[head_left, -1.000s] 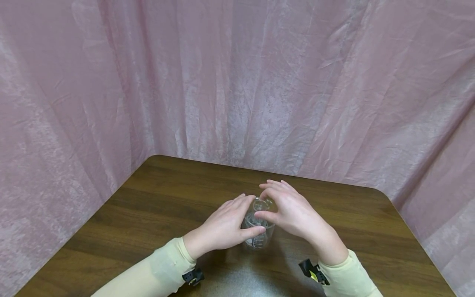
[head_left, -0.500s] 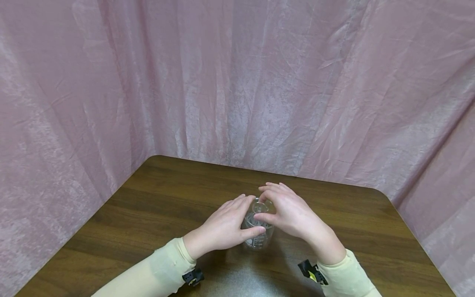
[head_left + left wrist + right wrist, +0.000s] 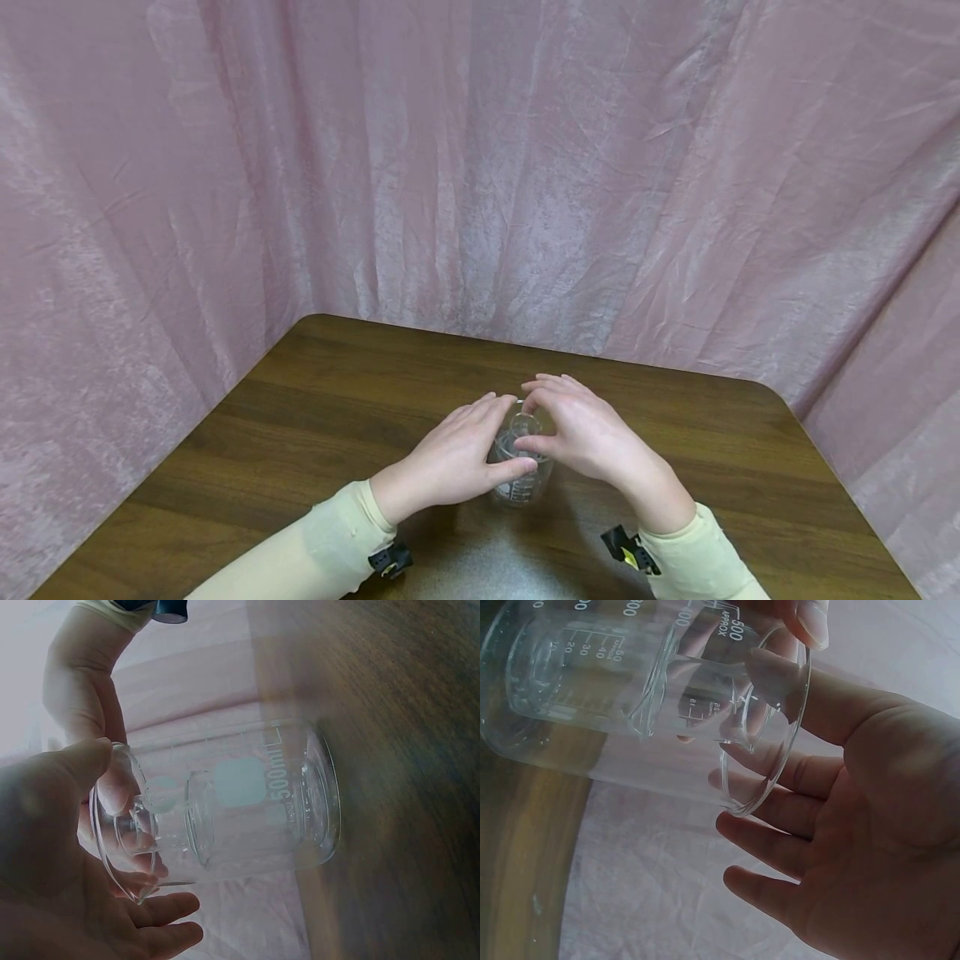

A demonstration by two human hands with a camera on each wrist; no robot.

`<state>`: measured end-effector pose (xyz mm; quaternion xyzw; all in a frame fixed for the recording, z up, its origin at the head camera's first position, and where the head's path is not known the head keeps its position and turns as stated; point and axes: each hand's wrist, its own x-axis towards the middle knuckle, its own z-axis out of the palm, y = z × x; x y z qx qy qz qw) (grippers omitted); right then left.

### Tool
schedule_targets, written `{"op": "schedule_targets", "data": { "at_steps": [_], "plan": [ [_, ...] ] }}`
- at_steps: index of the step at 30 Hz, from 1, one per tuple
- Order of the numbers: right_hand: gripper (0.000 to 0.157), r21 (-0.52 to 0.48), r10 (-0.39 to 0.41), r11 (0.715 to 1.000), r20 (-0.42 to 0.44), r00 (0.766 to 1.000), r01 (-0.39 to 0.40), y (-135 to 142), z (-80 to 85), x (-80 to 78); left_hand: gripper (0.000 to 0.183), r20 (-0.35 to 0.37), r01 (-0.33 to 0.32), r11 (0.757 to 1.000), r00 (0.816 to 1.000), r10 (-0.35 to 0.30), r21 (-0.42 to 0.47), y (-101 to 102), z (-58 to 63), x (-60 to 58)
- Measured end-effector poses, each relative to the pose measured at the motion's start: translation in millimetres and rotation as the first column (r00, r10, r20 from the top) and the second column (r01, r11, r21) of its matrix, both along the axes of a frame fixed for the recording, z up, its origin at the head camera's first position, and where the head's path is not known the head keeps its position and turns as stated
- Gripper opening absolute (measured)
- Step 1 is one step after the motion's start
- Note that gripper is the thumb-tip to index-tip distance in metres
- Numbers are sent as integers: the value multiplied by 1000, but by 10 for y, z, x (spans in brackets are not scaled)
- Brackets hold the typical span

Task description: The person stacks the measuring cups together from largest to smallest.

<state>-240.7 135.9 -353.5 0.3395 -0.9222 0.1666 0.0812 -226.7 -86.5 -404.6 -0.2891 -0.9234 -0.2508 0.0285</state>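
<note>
On the table stands a large clear glass beaker [image 3: 255, 840] marked 500 ml. My left hand [image 3: 457, 454] holds it around the rim, thumb on the near side and fingers on the far side. Inside, at the bottom, a medium glass beaker [image 3: 577, 682] with a printed scale stands upright. My right hand [image 3: 592, 429] reaches over the large rim and pinches a small glass beaker [image 3: 712, 705] between thumb and index finger. That small beaker is inside the large one, its base near the medium beaker's rim. Its other fingers spread outside the large beaker.
The brown wooden table [image 3: 337, 400] has rounded far corners. Pink curtains [image 3: 480, 167] hang behind it and on both sides. A black strap device [image 3: 630, 550] is on the right wrist, and another black device [image 3: 390, 560] on the left.
My right hand has moved slightly down, lowering the small beaker further into the large beaker. My left hand and the large beaker have stayed in place.
</note>
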Motion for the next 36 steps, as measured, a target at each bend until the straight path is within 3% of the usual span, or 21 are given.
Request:
{"op": "schedule_targets", "data": {
  "at_steps": [36],
  "plan": [
    [29,67,-61,996,38,997,58,-27,-27,-1,96,-1,-7,1000,1000,7,2,-2,-5,5]
  ]
}}
